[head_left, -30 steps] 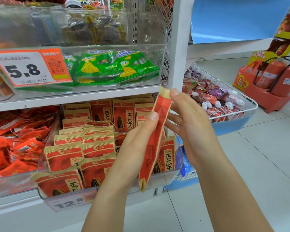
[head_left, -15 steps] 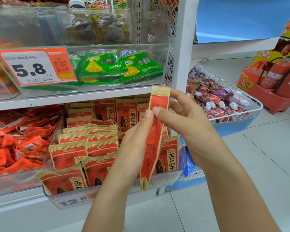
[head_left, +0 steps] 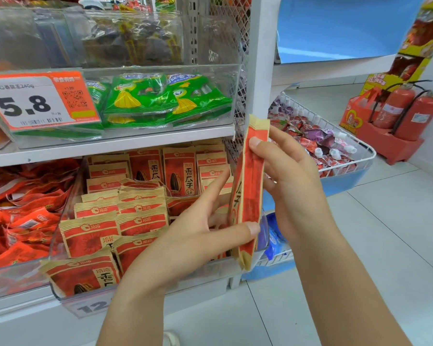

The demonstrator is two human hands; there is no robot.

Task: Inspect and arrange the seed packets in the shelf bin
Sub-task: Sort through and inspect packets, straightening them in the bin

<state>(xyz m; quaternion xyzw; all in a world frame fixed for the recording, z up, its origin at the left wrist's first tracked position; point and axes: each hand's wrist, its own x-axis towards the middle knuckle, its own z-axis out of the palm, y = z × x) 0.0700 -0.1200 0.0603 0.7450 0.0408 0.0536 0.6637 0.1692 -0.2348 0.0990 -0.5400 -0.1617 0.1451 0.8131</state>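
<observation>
While both hands were pinching the packet high up a sec ago, the head view now shows the grip redistributed. The red-and-tan paper seed packet [head_left: 248, 196] stands upright, edge-on to the camera, centre-right of frame, just in front of the right end of the clear plastic shelf bin [head_left: 68, 196]. The left hand [head_left: 198, 236] has dropped lower: its thumb [head_left: 250, 227] now presses the near face close to the packet's bottom, w/ the fingers [head_left: 218, 181] straight, slightly spread and reaching behind the far face. The right hand [head_left: 293, 181] has shifted too: thumb tip on the packet's upper part, the other fingers curled round the right side, so it's clamped on the packet near the top. The packet has turned a bit; part of its printed front now shows on the left side.

Same view, rest of scene: the bin in the lower-left/centre holds more red-and-tan packets [head_left: 93, 236], some flat in rows at front, some upright at the back. Above it sit green foil snack bags [head_left: 160, 98] behind an orange-and-white price tag [head_left: 40, 101]. A white wire basket [head_left: 360, 151] of small pouches sits at right, and two red fire extinguishers [head_left: 408, 111] stand far right.

Judgement: still the inspect step, i.e. packet being rotated to check faces; placing it back in the bin is not yet done.
</observation>
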